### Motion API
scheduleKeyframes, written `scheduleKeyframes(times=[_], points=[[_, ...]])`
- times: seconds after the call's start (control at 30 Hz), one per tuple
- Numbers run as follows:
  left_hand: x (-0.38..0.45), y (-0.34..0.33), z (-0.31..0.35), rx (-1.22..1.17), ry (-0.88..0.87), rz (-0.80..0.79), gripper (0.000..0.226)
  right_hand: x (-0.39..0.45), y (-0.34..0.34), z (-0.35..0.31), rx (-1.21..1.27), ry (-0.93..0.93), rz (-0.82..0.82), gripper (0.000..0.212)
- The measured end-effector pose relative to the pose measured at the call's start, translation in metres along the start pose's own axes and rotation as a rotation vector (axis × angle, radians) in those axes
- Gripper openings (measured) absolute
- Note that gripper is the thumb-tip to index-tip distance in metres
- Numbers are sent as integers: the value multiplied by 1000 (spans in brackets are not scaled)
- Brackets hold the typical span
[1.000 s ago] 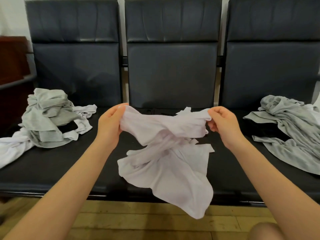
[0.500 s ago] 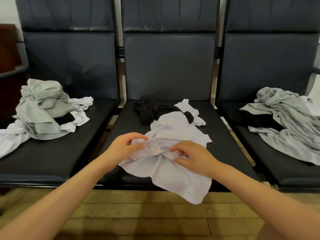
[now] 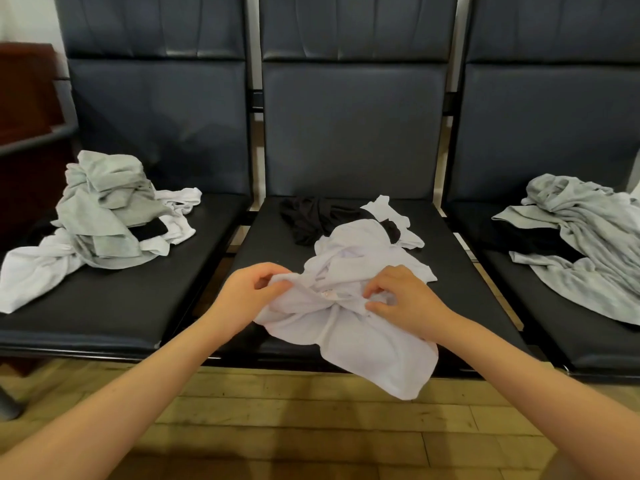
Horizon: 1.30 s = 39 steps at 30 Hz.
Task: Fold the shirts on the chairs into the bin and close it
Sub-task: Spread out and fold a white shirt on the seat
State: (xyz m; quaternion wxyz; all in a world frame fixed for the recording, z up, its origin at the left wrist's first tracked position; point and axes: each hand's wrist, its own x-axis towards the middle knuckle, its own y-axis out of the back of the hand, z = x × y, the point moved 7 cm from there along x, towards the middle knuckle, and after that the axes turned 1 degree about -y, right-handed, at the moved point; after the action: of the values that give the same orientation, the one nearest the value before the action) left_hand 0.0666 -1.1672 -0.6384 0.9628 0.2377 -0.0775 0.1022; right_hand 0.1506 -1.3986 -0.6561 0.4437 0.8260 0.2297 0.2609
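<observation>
Left hand and right hand are both pinching the white shirt, each grip curled into bunched fabric near the collar. The shirt is lying crumpled on the middle chair seat, its hem hanging past the front edge at 5 o'clock of the hands. A black garment is lying at 12 o'clock, partly under the shirt.
</observation>
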Motion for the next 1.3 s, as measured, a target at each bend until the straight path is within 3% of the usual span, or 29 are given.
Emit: scheduleKeyframes(times=[0.1, 0.2, 0.33, 0.43, 0.63, 0.73, 0.8, 0.9, 1.0, 1.2, 1.3], points=[[3, 8, 8, -19, -41, 71, 15, 3, -8, -5, -16, 6, -92, 27], [6, 13, 17, -18, -88, 132, 13, 9, -8, -14, 36, 8, -92, 11], [9, 29, 20, -148, -75, 263, 12, 5, 32, -22, 306, -51, 25, 14], [12, 42, 13, -282, -40, 335, 16, -6, 63, -23, 329, -58, 16, 10], [16, 43, -8, -331, 40, 308, 17, -15, 92, 22, 302, -218, 103, 11], [16, 29, -11, -252, 29, 193, 17, -11, 78, 37, 370, -288, 39, 10], [15, 15, -14, -143, 34, 128, 19, -5, 61, 42, 284, -316, 13, 6], [15, 5, -19, -18, 39, 99, 22, 1, 56, 43, -2, -309, 287, 11], [15, 5, -23, -46, 51, 132, 21, -16, 59, 25, 6, -266, 584, 8], [17, 1, -25, -76, 80, 154, 26, -19, 30, 24, 37, -304, 437, 20], [17, -1, -28, -88, 109, 153, 28, -18, 20, 24, 27, -311, 342, 15]])
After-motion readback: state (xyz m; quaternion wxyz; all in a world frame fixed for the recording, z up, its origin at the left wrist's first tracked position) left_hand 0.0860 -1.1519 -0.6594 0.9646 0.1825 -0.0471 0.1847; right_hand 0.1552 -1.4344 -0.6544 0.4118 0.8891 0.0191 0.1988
